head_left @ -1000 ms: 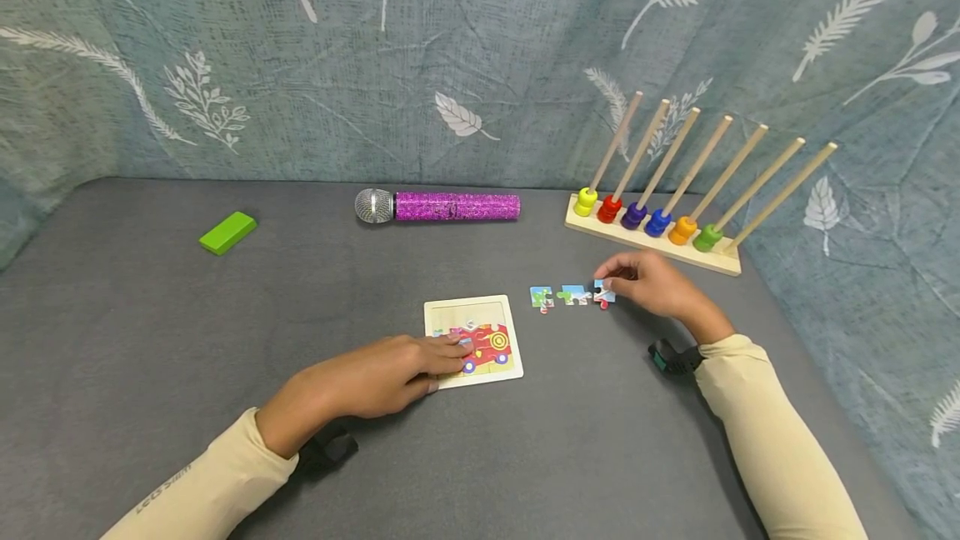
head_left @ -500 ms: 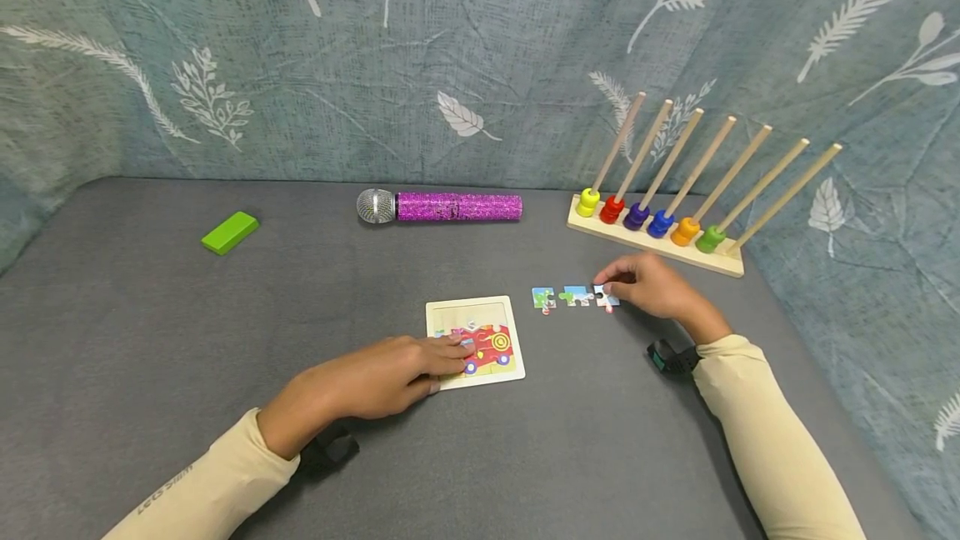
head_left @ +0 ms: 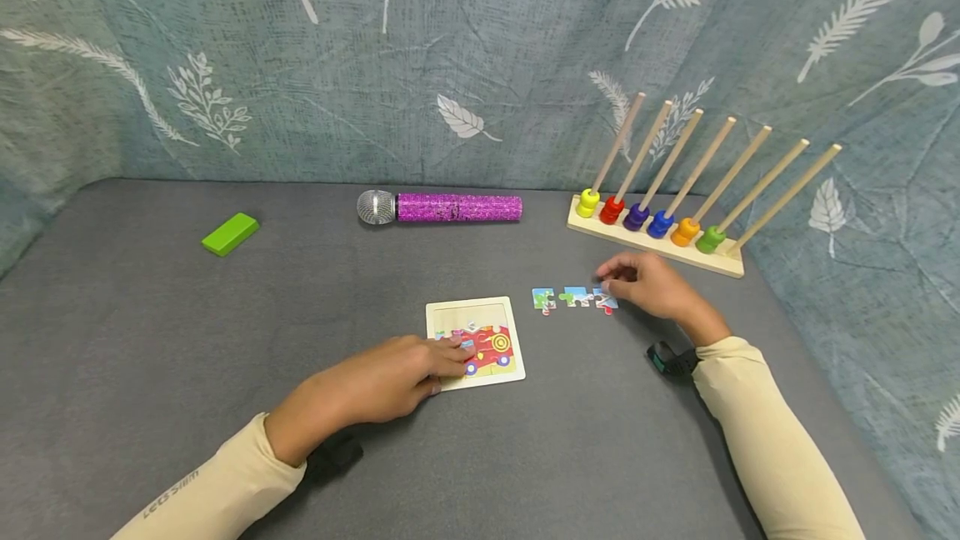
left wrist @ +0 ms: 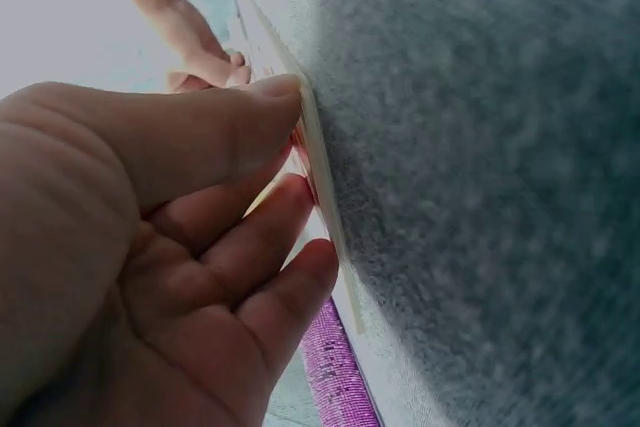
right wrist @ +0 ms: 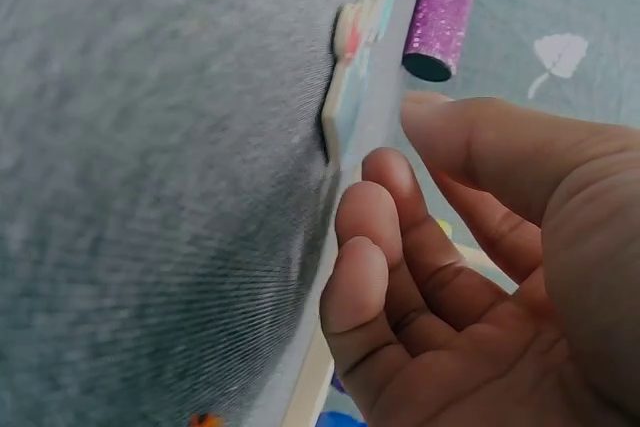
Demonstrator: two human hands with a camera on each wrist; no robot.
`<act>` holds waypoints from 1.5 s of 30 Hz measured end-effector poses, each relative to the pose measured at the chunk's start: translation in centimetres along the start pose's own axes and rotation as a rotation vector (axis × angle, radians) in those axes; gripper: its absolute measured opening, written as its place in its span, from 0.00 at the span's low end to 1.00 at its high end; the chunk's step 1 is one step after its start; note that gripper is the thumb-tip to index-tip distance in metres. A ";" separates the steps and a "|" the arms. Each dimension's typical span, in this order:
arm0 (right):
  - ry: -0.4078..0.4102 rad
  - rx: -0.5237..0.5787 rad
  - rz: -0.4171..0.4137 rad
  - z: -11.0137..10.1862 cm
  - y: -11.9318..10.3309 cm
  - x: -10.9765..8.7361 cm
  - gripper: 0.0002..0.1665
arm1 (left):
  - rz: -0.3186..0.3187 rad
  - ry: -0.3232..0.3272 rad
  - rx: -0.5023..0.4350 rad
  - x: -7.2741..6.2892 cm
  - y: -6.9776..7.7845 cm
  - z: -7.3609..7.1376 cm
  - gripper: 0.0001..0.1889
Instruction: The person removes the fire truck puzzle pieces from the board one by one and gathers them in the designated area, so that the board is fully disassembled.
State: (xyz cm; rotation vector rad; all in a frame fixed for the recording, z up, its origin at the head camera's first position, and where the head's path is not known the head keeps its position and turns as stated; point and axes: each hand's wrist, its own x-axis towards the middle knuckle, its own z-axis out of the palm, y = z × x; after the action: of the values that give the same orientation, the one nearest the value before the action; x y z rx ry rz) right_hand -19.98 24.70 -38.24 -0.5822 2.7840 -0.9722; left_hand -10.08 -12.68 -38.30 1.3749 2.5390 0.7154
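Note:
My left hand (head_left: 390,377) rests its fingers on a small wooden jigsaw board (head_left: 468,302), its thumb at the near edge. A red vehicle picture with wheels fills the lower part of the board; bare wood shows above, and the fingers hide the left side. To the right lie a row of loose puzzle pieces: a green-and-blue piece (head_left: 543,298), a middle piece (head_left: 576,297) and a right-hand piece (head_left: 604,300). Just beside the last one hovers my right hand (head_left: 651,283), fingers loosely bent. In the right wrist view its thumb and fingers (right wrist: 360,277) are apart, with nothing between them.
A purple glittery microphone (head_left: 457,207) lies along the back of the grey table. Back right stands a wooden peg rack (head_left: 652,237) with coloured beads at the base of its tall rods. A green block (head_left: 230,233) sits at the left; a patterned cloth hangs behind.
The right hand held the right-hand puzzle piece and tilted it; now that piece lies flat and the fingers are off it. The left hand has shifted slightly on the board.

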 end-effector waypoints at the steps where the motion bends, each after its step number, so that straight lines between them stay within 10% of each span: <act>1: 0.010 -0.004 -0.003 0.0 -0.1 0.0 0.08 | -0.001 0.003 -0.003 0.1 0.0 0.0 0.14; 18: -0.049 0.001 -0.134 1.9 -4.7 -0.2 0.08 | -0.078 0.114 -0.086 0.1 -0.6 -0.9 0.22; 32: -0.147 0.008 -0.217 3.7 -8.0 0.5 0.08 | -0.290 0.028 -0.030 0.1 -1.0 -1.7 0.37; 45: -0.245 0.026 -0.314 6.3 -10.5 1.8 0.08 | -0.324 -0.005 0.076 0.8 -1.5 -1.4 0.35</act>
State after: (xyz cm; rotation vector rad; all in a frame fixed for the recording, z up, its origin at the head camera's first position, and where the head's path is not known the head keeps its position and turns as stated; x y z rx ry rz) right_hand -16.78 12.88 -36.62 -1.0799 2.5064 -0.9156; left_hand -12.15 -13.23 -37.76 0.9451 2.7163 0.5581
